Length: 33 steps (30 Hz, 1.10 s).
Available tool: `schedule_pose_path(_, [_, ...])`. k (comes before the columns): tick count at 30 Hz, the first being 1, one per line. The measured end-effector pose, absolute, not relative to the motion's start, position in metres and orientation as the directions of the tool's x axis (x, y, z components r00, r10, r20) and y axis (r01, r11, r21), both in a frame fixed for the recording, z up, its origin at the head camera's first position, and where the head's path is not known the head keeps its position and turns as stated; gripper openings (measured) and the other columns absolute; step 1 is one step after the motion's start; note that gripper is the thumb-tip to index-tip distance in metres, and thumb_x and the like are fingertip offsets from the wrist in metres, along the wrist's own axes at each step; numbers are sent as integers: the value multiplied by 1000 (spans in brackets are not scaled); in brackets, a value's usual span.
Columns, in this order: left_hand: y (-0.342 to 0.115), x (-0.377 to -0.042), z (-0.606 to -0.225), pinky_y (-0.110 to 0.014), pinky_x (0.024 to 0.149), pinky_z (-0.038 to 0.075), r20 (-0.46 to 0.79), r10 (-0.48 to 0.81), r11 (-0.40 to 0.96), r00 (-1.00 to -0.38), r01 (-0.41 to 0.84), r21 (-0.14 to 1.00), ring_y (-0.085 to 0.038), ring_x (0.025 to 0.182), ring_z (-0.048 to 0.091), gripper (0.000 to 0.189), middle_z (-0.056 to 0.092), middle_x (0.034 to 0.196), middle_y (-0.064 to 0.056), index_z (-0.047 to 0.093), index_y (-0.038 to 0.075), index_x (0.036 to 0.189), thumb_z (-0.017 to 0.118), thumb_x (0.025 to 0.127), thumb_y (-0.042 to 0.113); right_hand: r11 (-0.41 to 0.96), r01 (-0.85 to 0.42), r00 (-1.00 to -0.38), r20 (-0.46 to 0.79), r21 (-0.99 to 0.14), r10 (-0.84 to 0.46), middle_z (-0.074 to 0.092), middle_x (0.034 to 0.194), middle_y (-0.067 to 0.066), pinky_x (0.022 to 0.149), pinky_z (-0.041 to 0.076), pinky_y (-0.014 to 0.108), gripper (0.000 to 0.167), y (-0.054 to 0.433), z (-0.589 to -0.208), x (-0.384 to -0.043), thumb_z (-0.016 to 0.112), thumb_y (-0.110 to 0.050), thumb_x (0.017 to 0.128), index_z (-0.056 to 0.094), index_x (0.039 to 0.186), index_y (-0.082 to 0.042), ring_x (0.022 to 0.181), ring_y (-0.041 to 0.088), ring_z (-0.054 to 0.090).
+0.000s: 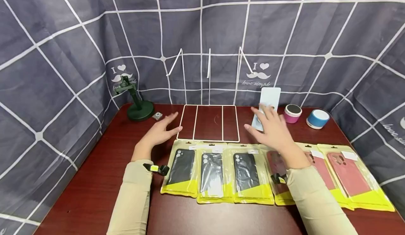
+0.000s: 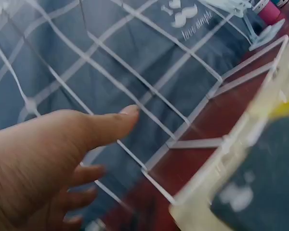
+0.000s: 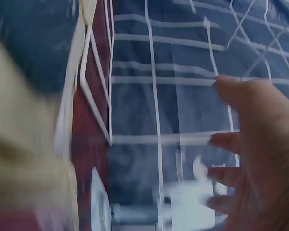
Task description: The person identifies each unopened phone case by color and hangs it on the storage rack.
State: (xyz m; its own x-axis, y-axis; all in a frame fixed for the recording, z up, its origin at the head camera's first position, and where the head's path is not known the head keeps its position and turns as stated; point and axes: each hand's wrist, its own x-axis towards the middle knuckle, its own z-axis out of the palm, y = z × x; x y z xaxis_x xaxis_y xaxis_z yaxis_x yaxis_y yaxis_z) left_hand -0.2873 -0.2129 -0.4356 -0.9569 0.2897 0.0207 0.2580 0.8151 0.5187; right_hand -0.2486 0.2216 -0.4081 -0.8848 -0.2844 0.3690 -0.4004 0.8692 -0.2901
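Note:
My left hand [image 1: 158, 133] hovers by the left side of a white wire rack [image 1: 237, 122], its fingers extended and holding nothing. My right hand [image 1: 273, 129] is spread in front of a pale blue phone stand [image 1: 270, 96] and partly hides it; whether they touch I cannot tell. In front of the rack lies a row of bagged phone cases: several dark ones, such as the black case [image 1: 245, 171], and several red ones, such as the red case [image 1: 348, 173]. My right wrist covers part of one red case. Both wrist views are blurred.
A dark green stand [image 1: 140, 110] is at the back left, with a small square metallic item [image 1: 157, 116] beside it. Toward the back right are a pink round speaker [image 1: 292, 114] and a blue one [image 1: 317, 119]. Grey checked cloth [image 1: 221, 24] hangs behind the table.

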Motion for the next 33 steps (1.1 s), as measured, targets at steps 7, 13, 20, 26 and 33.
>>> schedule_pose_path(7, [-217, -307, -484, -46, 123, 12, 42, 368, 718, -929, 312, 622, -23, 151, 25, 58, 37, 160, -3, 48, 21, 152, 65, 99, 37, 579, -638, -749, 235, -508, -620, 70, 119, 9, 93, 54, 44, 39, 129, -417, -227, 69, -30, 96, 68, 123, -2, 107, 26, 67])
schedule_pose_path(13, [-211, -307, -486, -45, 123, 15, 96, 353, 682, -931, 326, 655, -20, 150, 28, 53, 42, 157, 0, 54, 21, 148, 67, 98, 34, 678, -638, -761, 165, -364, -627, 71, 106, 12, 90, 54, 41, 43, 59, -426, -245, 76, -33, 88, 70, 114, 2, 101, 28, 65])
schedule_pose_path(20, [-213, -303, -486, -51, 118, 27, 76, 322, 683, -944, 287, 671, -21, 148, 32, 52, 43, 157, 0, 57, 22, 145, 69, 96, 37, 780, -563, -809, -10, -275, -587, 67, 83, -1, 91, 48, 41, 30, 26, -429, -257, 81, -40, 84, 72, 88, -12, 92, 24, 61])
schedule_pose_path(26, [-217, -304, -487, -51, 119, 24, 72, 321, 689, -944, 285, 666, -20, 149, 30, 52, 41, 157, 3, 57, 24, 145, 68, 97, 38, 773, -545, -789, -114, -323, -604, 73, 91, -2, 103, 41, 46, 27, 17, -432, -259, 79, -38, 87, 76, 95, -12, 93, 22, 66])
schedule_pose_path(33, [-225, -301, -492, -49, 121, 21, 66, 309, 703, -949, 274, 656, -20, 149, 30, 51, 41, 157, 3, 57, 24, 145, 68, 97, 38, 676, -643, -735, 40, -360, -677, 67, 82, -9, 81, 48, 40, 13, 14, -445, -254, 72, -34, 94, 65, 91, -23, 84, 19, 60])
